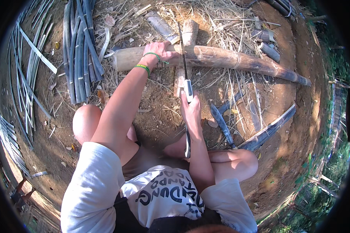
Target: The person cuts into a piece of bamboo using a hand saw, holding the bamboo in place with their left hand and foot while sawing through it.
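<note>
A thick bamboo pole [217, 56] lies crosswise in front of me, propped over a shorter bamboo piece [189, 32] underneath. My left hand [158, 51] is closed over the top of the pole, left of the saw. Green bands circle that wrist. In my right hand [191, 110] is the handle of a hand saw [184, 58], gripped with the fingers wrapped round it. The narrow dark blade points away from me and crosses the pole just right of my left hand. Whether its teeth are inside a cut is too small to tell.
Dark split bamboo strips [79, 54] are piled at the left, with thinner strips [27, 77] beyond. A machete-like blade [221, 122] lies right of my right hand, near a split bamboo length [272, 128]. Short bamboo offcuts [270, 51] and dry shavings [221, 23] litter the far ground.
</note>
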